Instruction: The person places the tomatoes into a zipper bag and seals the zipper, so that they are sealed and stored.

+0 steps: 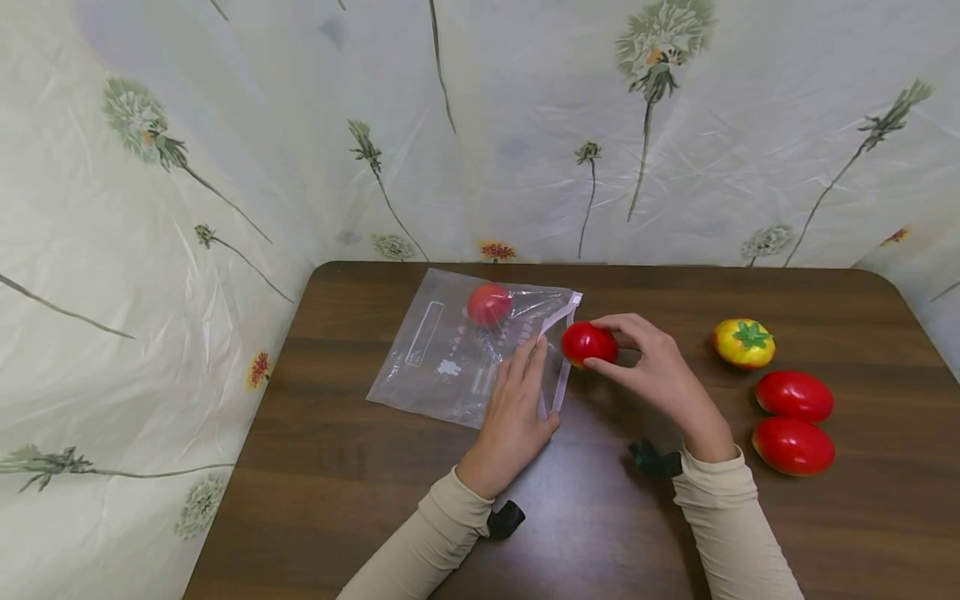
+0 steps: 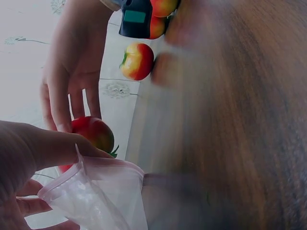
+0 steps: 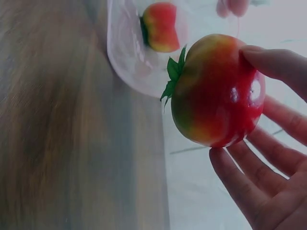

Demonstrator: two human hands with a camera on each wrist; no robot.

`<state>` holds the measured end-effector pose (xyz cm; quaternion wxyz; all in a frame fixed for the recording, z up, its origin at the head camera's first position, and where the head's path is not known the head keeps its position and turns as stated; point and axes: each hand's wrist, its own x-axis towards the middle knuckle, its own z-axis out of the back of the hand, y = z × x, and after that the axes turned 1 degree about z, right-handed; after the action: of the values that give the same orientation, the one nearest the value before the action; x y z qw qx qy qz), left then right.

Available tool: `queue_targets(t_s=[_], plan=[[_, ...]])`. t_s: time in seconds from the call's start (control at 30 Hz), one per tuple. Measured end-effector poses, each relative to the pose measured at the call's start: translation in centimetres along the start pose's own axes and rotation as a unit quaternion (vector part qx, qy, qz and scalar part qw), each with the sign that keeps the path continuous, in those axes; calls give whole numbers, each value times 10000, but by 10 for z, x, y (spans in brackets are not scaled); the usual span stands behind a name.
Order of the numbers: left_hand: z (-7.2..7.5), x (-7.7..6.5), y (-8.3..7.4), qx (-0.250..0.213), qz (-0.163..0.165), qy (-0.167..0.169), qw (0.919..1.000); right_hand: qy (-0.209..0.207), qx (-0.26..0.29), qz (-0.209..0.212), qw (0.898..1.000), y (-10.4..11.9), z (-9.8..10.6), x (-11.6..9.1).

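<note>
A clear zip bag lies on the table with its mouth to the right, and one red tomato is inside it. My left hand holds the bag at its mouth; the left wrist view shows the pinkish rim standing apart. Right at that mouth, my right hand grips a second glossy red tomato between thumb and fingers. The right wrist view shows this held tomato with green leaves and a yellowish leaf end, which faces the bag.
On the right of the brown wooden table are a yellow-bottomed tomato with its leaves up and two red tomatoes, one upper and one lower. A flower-patterned sheet hangs behind the table and along its left.
</note>
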<state>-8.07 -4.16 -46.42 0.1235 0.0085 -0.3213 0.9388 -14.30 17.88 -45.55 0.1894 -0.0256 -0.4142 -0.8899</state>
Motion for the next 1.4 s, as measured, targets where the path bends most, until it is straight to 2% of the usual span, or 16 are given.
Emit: queue_targets(t_s=[0.67,0.83,1.07,1.4], plan=[[-1,1,2,24,-142,-13,9999,170,545,-284,9980,1,-21,25],[-1,0,2,44,-204,-62,9998,144,654,-403,9969,-2,-28,27],[-2,0,1,20,-157,-51,9999,22,767,-904,9929,-3,-34,27],[-3,0,1,84,-196,-73,9997,-85,680,-953,9931,-1,-41,27]])
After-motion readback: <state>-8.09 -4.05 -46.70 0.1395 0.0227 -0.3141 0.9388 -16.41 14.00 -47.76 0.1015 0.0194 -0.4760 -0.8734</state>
